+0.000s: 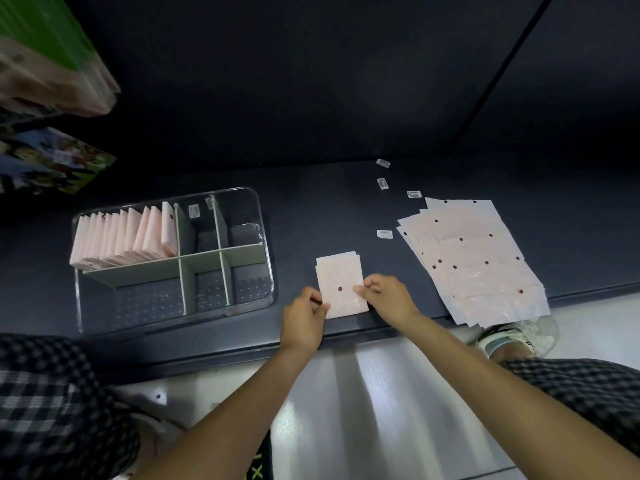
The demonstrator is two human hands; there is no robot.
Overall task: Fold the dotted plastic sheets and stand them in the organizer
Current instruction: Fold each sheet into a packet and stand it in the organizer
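A folded pale pink sheet [341, 284] with a dark red dot lies on the dark shelf near its front edge. My left hand [304, 318] pinches its lower left edge. My right hand [386, 299] pinches its right edge. To the right lies a fanned pile of unfolded dotted sheets [474, 258], overhanging the shelf edge. On the left stands a clear organizer [265, 237] with grey dividers. Several folded sheets [121, 240] stand upright in its back left compartment.
Small white labels [384, 234] lie scattered on the dark shelf [311, 209] behind the folded sheet. Stacked packages [52, 64] hang over the far left. Below the shelf edge are a pale floor, checked trouser legs and a sneaker [516, 336].
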